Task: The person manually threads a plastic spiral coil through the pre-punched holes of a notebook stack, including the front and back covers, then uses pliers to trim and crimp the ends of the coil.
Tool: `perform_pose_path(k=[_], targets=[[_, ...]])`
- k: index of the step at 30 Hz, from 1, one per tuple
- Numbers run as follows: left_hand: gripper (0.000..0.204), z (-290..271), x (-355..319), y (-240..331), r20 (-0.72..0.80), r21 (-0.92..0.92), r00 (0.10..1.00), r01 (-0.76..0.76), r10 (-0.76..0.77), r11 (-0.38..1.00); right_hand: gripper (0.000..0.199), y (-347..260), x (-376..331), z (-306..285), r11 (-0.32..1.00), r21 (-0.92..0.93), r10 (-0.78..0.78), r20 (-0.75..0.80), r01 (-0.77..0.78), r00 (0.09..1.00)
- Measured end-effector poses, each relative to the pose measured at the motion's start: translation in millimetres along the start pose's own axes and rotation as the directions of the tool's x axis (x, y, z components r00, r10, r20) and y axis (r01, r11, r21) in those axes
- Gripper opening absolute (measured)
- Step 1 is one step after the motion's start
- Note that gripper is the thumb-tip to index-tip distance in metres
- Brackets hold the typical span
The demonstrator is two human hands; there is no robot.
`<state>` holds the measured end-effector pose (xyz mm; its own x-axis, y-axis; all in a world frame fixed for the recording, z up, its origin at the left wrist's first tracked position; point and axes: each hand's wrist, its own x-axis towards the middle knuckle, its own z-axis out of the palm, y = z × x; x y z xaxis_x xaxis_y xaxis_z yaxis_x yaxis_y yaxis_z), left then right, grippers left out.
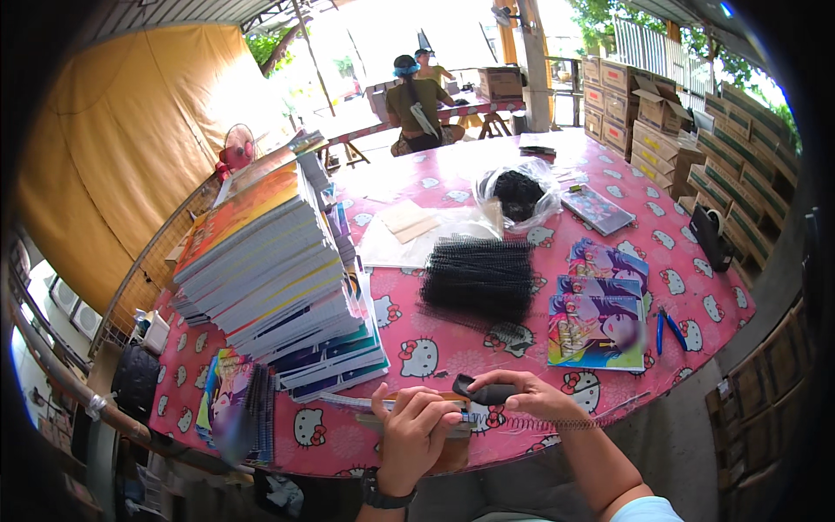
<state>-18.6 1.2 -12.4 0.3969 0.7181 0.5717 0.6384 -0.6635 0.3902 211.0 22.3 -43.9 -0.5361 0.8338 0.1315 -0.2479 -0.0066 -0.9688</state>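
Near the table's front edge, my left hand (412, 437) grips a thin booklet (372, 404) seen mostly edge-on, its fingers bent over the top. A dark watch is on that wrist. My right hand (532, 397) is closed around a black, rounded handheld tool (489, 393), whose tip is close to the left fingers. A dark spiral binding coil (541, 424) stretches from the booklet's edge to the right, passing below the right hand and over that forearm. How much of the coil sits in the booklet is hidden by my fingers.
A tall stack of booklets (270, 270) stands at left, with coil-bound notebooks (235, 404) before it. Black coils (478, 277) lie mid-table near a plastic bag (520, 193). Colourful notebooks (597, 331) and blue pliers (670, 331) are at right. Cartons (665, 152) and two people (417, 104) are beyond.
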Motion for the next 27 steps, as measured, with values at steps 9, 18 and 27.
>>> perform_pose_path(k=[9,18,27], targets=[[0.038,-20,-5,-9,-0.096,0.061,0.982,0.167,-0.161,0.984,0.047,-45,24,-11,0.726,-0.667,-0.118,0.121,0.169,0.986],[0.053,-18,-6,-8,-0.160,-0.023,0.966,0.201,-0.202,0.979,0.056,-50,47,-23,0.595,-0.791,-0.063,0.130,0.142,0.990],[0.061,-27,-10,-17,-0.134,-0.035,0.975,0.172,-0.176,0.984,0.047,-66,63,7,0.768,-0.552,-0.129,0.363,0.324,0.923]])
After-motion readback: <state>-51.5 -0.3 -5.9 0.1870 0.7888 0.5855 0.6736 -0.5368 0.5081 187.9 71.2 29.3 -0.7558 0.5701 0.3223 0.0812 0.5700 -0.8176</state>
